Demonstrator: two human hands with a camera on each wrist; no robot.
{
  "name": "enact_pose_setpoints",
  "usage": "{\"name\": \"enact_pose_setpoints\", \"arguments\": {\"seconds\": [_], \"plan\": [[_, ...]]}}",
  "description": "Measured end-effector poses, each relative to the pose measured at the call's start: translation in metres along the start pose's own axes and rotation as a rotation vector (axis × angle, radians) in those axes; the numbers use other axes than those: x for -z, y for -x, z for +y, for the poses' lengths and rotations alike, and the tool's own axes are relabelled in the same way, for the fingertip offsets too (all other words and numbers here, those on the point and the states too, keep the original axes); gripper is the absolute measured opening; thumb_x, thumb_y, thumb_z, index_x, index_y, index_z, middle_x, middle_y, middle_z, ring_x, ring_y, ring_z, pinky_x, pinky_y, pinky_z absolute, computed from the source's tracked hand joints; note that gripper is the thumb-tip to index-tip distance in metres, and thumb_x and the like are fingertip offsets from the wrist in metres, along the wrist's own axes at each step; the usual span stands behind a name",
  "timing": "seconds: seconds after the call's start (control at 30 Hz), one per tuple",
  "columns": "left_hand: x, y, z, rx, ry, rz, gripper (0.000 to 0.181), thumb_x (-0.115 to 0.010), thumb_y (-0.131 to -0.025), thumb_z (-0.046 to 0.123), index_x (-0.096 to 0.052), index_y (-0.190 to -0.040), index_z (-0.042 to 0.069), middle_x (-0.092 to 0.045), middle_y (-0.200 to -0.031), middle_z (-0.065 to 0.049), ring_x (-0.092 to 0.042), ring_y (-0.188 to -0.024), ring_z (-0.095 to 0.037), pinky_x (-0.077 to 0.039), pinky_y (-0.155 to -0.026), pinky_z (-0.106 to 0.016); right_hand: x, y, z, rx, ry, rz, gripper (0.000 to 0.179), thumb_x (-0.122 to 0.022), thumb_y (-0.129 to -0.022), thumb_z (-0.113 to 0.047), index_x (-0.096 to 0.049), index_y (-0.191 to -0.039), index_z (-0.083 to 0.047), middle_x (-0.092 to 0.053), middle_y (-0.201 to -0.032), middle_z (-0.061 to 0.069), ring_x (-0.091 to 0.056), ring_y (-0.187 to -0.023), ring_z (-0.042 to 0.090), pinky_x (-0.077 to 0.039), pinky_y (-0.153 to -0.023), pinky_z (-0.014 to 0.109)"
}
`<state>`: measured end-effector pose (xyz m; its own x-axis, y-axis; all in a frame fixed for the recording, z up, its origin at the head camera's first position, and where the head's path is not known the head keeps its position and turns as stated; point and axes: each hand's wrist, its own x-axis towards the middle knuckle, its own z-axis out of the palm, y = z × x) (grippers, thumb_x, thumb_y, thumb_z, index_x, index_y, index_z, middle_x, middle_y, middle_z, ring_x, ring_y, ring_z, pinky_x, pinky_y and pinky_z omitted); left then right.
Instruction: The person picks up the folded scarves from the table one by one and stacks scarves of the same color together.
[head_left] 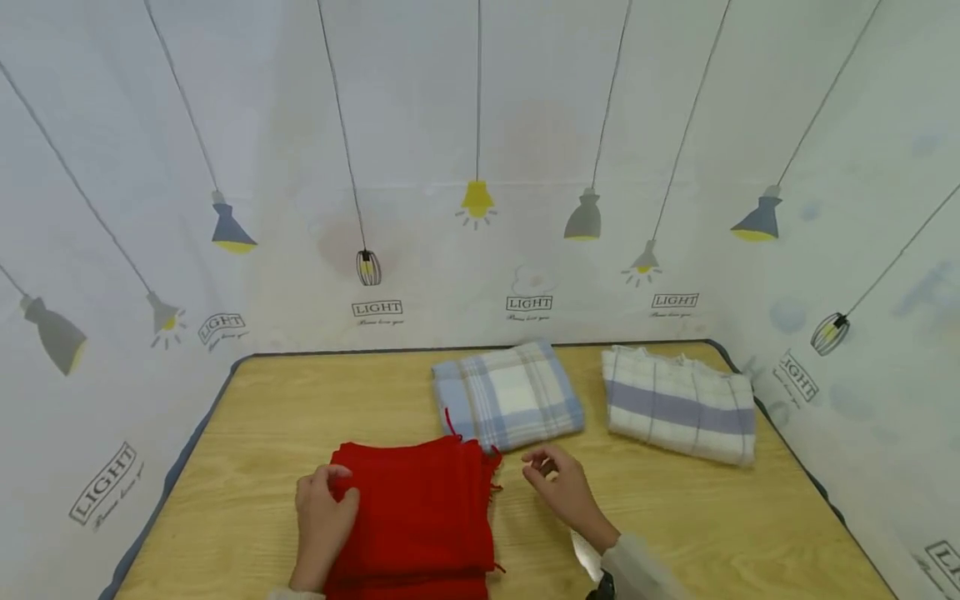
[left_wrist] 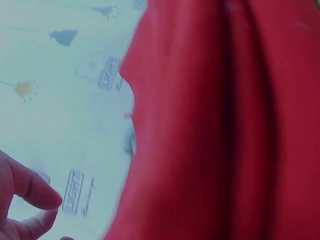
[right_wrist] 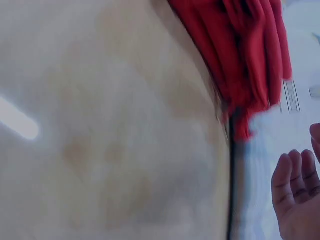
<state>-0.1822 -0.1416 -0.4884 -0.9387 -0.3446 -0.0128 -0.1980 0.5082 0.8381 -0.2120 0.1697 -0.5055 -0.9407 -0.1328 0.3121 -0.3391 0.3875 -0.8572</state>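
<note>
A folded red scarf with fringe along its right side lies at the front of the table in the head view. My left hand is at its left edge, thumb and fingers bent with a gap between them. In the left wrist view red folds fill the right side, and the left fingertips hold no cloth. Just right of the fringe, my right hand hovers with loosely bent fingers and nothing in them. The right wrist view shows its fingers apart from the scarf's fringed end.
Behind the scarf lies a folded blue and white plaid cloth. A folded white cloth with a purple stripe sits at the back right. The wooden table is enclosed by white walls printed with lamps.
</note>
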Motion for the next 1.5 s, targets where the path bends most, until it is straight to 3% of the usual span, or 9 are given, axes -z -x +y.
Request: {"name": "enact_pose_setpoints", "arguments": {"seconds": [0.17,0.27,0.4,0.57,0.73,0.9,1.13,1.3,1.5], "plan": [[-0.018,-0.011,0.026,-0.078,0.067,-0.093,0.026,-0.052,-0.085,0.002,-0.055,-0.111,-0.003,-0.046,-0.117,-0.023,-0.047,-0.097,-0.031,-0.039,-0.076,-0.033,0.013,-0.022,0.027,0.066,0.058,0.075,0.01,-0.065,-0.087,0.0,-0.063,-0.094,-0.006,-0.058,-0.081,0.005,-0.054,-0.068,0.01,-0.045,-0.056,0.022],[-0.029,-0.018,0.037,-0.06,0.13,-0.173,0.031,-0.051,-0.088,0.006,-0.052,-0.118,-0.002,-0.044,-0.124,-0.022,-0.046,-0.102,-0.031,-0.041,-0.077,-0.034,0.018,-0.038,0.037,0.123,0.04,0.09,0.007,-0.064,-0.087,-0.001,-0.064,-0.094,-0.002,-0.058,-0.08,0.008,-0.054,-0.067,0.015,-0.046,-0.056,0.023],[-0.048,-0.031,0.053,-0.045,0.211,-0.261,0.039,-0.05,-0.089,0.009,-0.047,-0.126,-0.001,-0.042,-0.131,-0.022,-0.044,-0.112,-0.034,-0.043,-0.085,-0.042,0.023,-0.055,0.049,0.119,0.087,0.091,0.01,-0.065,-0.087,-0.003,-0.064,-0.097,-0.001,-0.059,-0.086,0.007,-0.055,-0.073,0.015,-0.046,-0.062,0.023],[-0.076,-0.05,0.076,-0.064,0.308,-0.318,0.049,-0.051,-0.09,0.013,-0.039,-0.136,0.0,-0.037,-0.139,-0.024,-0.039,-0.122,-0.041,-0.041,-0.094,-0.052,0.03,-0.076,0.057,0.104,0.183,0.081,0.018,-0.067,-0.087,-0.005,-0.064,-0.104,0.0,-0.062,-0.101,0.01,-0.057,-0.085,0.021,-0.047,-0.073,0.033],[-0.099,-0.064,0.087,-0.046,0.368,-0.332,0.059,-0.052,-0.09,0.018,-0.032,-0.142,0.001,-0.03,-0.144,-0.028,-0.033,-0.131,-0.047,-0.035,-0.102,-0.057,0.033,-0.092,0.061,0.127,0.222,0.071,0.024,-0.067,-0.087,-0.009,-0.063,-0.108,0.002,-0.06,-0.105,0.014,-0.057,-0.092,0.027,-0.047,-0.077,0.043],[-0.119,-0.075,0.089,-0.011,0.341,-0.285,0.063,-0.054,-0.087,0.019,-0.031,-0.143,0.002,-0.031,-0.143,-0.029,-0.037,-0.129,-0.043,-0.037,-0.098,-0.054,0.033,-0.104,0.068,0.136,0.255,0.092,0.026,-0.068,-0.086,-0.009,-0.063,-0.109,0.003,-0.059,-0.107,0.016,-0.056,-0.094,0.031,-0.046,-0.081,0.047],[-0.145,-0.082,0.077,0.022,0.212,-0.222,0.063,-0.058,-0.084,0.021,-0.037,-0.14,0.002,-0.036,-0.136,-0.03,-0.043,-0.117,-0.04,-0.04,-0.092,-0.051,0.037,-0.115,0.08,0.071,0.324,0.066,0.034,-0.071,-0.085,-0.015,-0.063,-0.114,0.001,-0.056,-0.117,0.02,-0.055,-0.106,0.036,-0.045,-0.089,0.052],[-0.152,-0.082,0.067,0.092,0.167,-0.195,0.066,-0.059,-0.081,0.02,-0.037,-0.14,0.002,-0.038,-0.132,-0.032,-0.043,-0.117,-0.044,-0.039,-0.093,-0.052,0.041,-0.117,0.092,0.046,0.357,0.056,0.04,-0.072,-0.083,-0.018,-0.062,-0.116,0.001,-0.052,-0.127,0.023,-0.051,-0.116,0.039,-0.041,-0.096,0.055],[-0.155,-0.087,0.06,0.129,0.2,-0.232,0.073,-0.058,-0.078,0.016,-0.031,-0.144,0.003,-0.037,-0.135,-0.032,-0.044,-0.117,-0.04,-0.041,-0.091,-0.048,0.043,-0.119,0.114,-0.005,0.409,-0.031,0.055,-0.07,-0.083,-0.031,-0.056,-0.128,-0.003,-0.042,-0.139,0.026,-0.046,-0.123,0.044,-0.039,-0.098,0.058]]}}
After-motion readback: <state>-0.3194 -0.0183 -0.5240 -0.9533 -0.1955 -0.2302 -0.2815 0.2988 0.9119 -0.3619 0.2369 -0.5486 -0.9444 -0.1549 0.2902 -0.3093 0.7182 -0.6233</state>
